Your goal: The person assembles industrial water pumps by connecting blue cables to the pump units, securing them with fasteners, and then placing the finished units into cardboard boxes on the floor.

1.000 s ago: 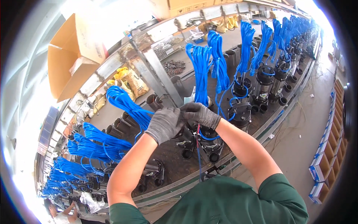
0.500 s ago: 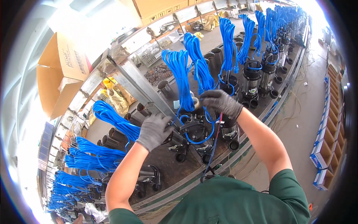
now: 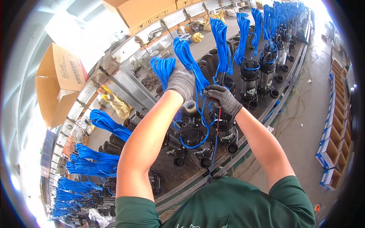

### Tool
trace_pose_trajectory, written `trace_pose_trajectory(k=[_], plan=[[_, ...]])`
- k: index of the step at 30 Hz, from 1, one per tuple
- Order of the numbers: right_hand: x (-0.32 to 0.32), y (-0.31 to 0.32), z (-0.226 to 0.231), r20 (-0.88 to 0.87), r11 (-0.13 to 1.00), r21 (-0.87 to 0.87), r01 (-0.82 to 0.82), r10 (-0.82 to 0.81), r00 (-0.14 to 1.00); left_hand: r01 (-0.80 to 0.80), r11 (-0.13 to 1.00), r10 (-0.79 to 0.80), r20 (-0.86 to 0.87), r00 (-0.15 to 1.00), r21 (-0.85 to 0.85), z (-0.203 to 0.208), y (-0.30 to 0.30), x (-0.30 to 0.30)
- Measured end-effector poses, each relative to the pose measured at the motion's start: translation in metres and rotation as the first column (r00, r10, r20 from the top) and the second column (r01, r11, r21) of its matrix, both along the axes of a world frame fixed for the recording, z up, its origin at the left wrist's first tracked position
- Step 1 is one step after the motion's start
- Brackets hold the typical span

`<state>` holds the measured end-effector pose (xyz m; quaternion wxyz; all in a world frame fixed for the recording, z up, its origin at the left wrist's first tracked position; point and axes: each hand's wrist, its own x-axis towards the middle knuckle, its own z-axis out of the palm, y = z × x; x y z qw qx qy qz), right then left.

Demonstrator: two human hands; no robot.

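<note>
Grey knit gloves cover both my hands. My left hand is closed around a coiled bundle of blue cable; its fingertips are hidden behind the back of the hand. My right hand pinches a blue cable near the foot of a second blue bundle; exactly what lies between the fingertips is hard to make out. A thin red and blue lead hangs under that hand toward my shirt. Below stands a black and steel pump, with blue cable looped over its top. A tape roll sits just behind it.
More pumps with blue bundles line the bench to the right and left. Behind are a steel post, an open carton and a yellow bag. A divided cardboard rack stands on the floor at right.
My left hand has moved up and right from beside the pump onto the nearest blue bundle, which now leans left. My right hand stays close to the second bundle's foot, shifted slightly.
</note>
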<state>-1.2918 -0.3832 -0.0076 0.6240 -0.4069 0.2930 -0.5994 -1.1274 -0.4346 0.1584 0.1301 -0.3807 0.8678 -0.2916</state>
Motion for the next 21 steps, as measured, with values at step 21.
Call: trace_pose_trajectory(k=[21], plan=[[-0.011, 0.003, -0.013, -0.041, 0.957, -0.182, -0.224, 0.220, 0.975, 0.168, 0.932, -0.114, -0.182, 0.977, 0.320, -0.010, 0.067, 0.063]])
